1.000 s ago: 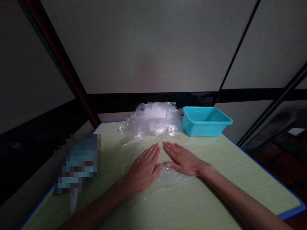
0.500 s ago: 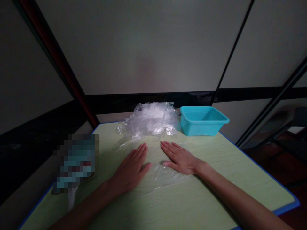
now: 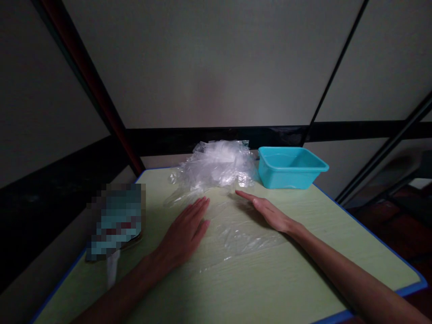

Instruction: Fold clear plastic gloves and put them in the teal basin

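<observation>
A clear plastic bag (image 3: 241, 237) lies spread on the pale green table (image 3: 256, 283), its outline hard to make out. My left hand (image 3: 185, 230) rests palm down at the bag's left side, fingers stretched out and thumb apart. My right hand (image 3: 266, 211) is tilted on edge over the bag's right part, fingers straight and holding nothing; a shadow lies beneath it. Beyond both hands is a heaped pile of clear plastic bags (image 3: 218, 164).
A turquoise plastic basin (image 3: 290, 168) stands at the table's back right, beside the pile. At the left edge lies a pixelated item (image 3: 118, 220) with a whitish strip (image 3: 113, 267) below it. A wall panel (image 3: 216, 67) rises directly behind the table.
My right hand has lifted from flat on the bag and turned onto its edge. My left hand stays nearly where it was. The whole view has shifted slightly.
</observation>
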### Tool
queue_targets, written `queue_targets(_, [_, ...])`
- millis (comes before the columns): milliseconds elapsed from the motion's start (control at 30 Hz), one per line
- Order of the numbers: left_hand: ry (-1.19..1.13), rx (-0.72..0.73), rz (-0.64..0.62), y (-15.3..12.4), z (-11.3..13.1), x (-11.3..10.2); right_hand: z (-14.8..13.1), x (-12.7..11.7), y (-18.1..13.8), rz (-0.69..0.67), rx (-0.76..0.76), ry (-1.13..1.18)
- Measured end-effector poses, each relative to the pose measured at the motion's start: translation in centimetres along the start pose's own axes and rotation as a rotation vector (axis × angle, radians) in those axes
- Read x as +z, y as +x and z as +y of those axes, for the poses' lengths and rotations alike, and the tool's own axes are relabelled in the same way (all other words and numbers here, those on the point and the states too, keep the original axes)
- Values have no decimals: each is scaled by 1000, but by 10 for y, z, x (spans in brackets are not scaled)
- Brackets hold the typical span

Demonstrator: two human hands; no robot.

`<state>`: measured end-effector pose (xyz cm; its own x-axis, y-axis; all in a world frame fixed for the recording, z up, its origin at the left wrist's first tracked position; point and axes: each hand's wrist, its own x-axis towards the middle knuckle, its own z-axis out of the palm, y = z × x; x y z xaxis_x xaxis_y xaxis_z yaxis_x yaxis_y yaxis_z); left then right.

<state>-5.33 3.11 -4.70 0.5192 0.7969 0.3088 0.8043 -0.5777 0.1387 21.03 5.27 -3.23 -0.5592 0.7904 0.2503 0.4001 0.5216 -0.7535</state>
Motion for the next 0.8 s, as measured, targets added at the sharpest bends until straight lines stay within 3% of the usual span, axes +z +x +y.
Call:
queue_targets(167, [-35, 11, 167, -6, 9, -7, -1, -11, -7, 36, -51, -49])
queue_targets(300, [-50, 141, 238, -13, 24, -10, 1, -16, -10, -10, -159, -181])
queue_targets(467, [-103, 298, 269, -18, 40, -15, 4, -21, -10, -38, -158, -311])
queue_targets(600, [-145, 302, 316, -16, 41, -15, -5, -24, -18, -43, -186, -351])
queue_targets(800, [-142, 274, 340, -12, 36, -12, -24, -36, -61, -218, -189, -427])
